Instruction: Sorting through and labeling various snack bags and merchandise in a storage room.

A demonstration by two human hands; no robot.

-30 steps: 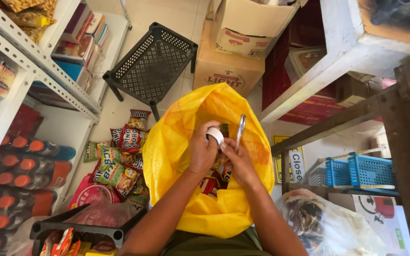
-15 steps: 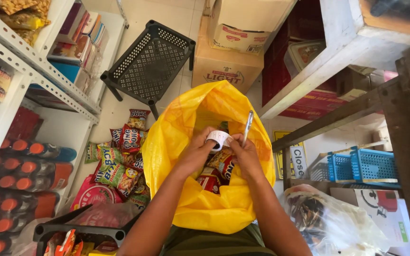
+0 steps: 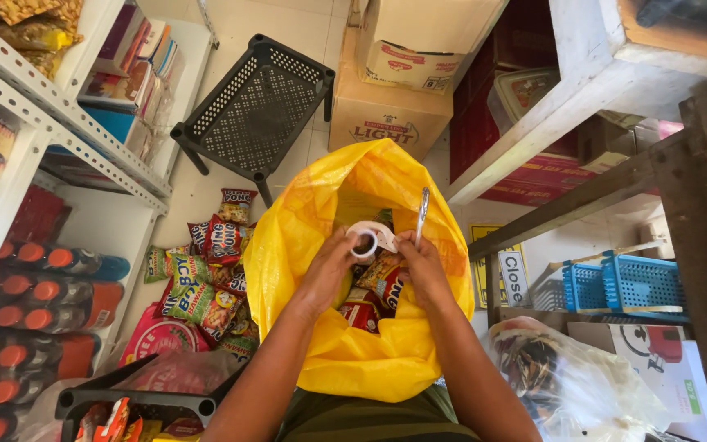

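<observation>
Both hands (image 3: 374, 266) on tape roll (image 3: 367, 240)

I see a black plastic stool (image 3: 257, 106) lying tipped on the floor beside two stacked cardboard boxes (image 3: 392, 90). Snack packets (image 3: 206, 282) lie in a heap at the lower left. Bottles with orange caps (image 3: 38, 307) fill the left shelf, and blue baskets (image 3: 619, 282) sit on the right rack.

Open mouth of yellow plastic bag (image 3: 321, 245) free from above. White metal shelving (image 3: 67, 115) hems left; wooden shelf frame (image 3: 615, 180) right; black perforated plastic stool (image 3: 255, 106) ahead.
</observation>
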